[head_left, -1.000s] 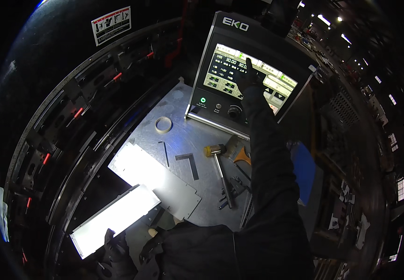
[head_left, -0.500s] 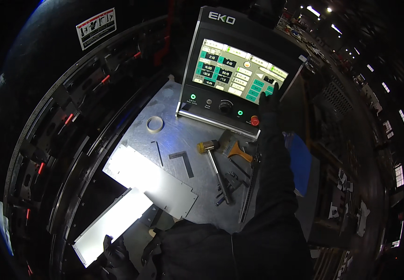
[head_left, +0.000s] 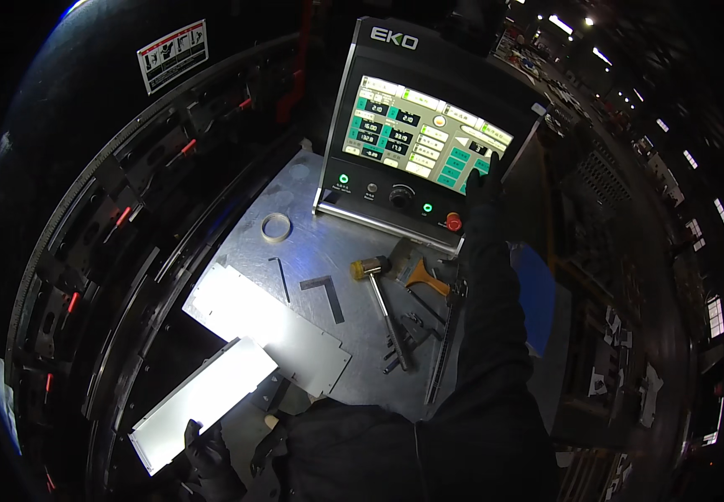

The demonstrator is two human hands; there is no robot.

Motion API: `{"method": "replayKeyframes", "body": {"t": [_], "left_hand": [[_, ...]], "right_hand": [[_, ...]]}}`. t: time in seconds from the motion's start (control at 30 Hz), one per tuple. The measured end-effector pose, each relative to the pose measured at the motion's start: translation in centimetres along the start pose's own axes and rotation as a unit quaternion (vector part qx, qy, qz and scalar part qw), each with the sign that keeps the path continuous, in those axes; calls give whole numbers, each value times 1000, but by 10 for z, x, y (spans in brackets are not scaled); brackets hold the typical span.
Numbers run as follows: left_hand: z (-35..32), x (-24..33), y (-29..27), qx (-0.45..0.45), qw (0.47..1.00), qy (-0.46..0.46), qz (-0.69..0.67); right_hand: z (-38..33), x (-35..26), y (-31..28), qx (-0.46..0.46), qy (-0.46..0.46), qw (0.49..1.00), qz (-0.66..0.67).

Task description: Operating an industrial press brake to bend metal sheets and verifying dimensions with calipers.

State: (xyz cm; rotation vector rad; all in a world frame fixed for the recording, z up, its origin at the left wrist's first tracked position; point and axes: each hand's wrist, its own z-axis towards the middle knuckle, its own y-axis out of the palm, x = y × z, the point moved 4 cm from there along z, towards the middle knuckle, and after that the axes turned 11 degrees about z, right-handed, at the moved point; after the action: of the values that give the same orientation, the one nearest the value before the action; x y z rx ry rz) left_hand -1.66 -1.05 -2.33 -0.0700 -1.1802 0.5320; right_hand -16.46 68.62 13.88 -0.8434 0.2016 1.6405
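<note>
My left hand point(head_left: 209, 456), in a black glove, grips the near end of a bent sheet-metal panel point(head_left: 199, 408), thumb on top. The panel shines brightly under the light, and its far end meets a second flat metal sheet point(head_left: 307, 356) on the metal table. My right arm reaches far forward. At the lower right of a lit touchscreen point(head_left: 388, 125) is my gloved right hand point(head_left: 484, 180), its index finger stretched toward the screen and nothing visible in it. Whether the fingertip touches the glass is hard to tell. The screen sits in a black control console point(head_left: 454, 63).
On the metal table point(head_left: 328, 238) lie a tape roll point(head_left: 276, 227), a hex key point(head_left: 280, 280), a small square point(head_left: 326, 294), a mallet point(head_left: 385, 314) and an orange-handled scraper point(head_left: 427, 278). A red stop button point(head_left: 454, 222) is on the console. Dark machine rails point(head_left: 111, 309) run along the left.
A figure at the right of the screen has changed. My right hand has shifted slightly at the screen. My left hand keeps its grip, and the panel has barely moved.
</note>
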Motion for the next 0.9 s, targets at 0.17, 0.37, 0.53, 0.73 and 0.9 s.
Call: {"method": "replayKeyframes", "body": {"t": [0.17,0.37,0.53,0.73,0.9], "left_hand": [[-6,-13,-3,35,996,-60,-47],[-4,7,-8,-11,995,76,64],[-2,3,-1,52,995,-80,-20],[5,27,4,5,953,-206,-221],[7,45,9,-82,863,-278,-414]], "right_hand": [[0,1,-4,-12,37,999,13],[-7,-1,-9,10,7,991,132],[-24,-6,-1,30,-140,986,86],[-4,-61,25,-142,68,976,-149],[-22,-60,31,-113,42,988,-94]]}}
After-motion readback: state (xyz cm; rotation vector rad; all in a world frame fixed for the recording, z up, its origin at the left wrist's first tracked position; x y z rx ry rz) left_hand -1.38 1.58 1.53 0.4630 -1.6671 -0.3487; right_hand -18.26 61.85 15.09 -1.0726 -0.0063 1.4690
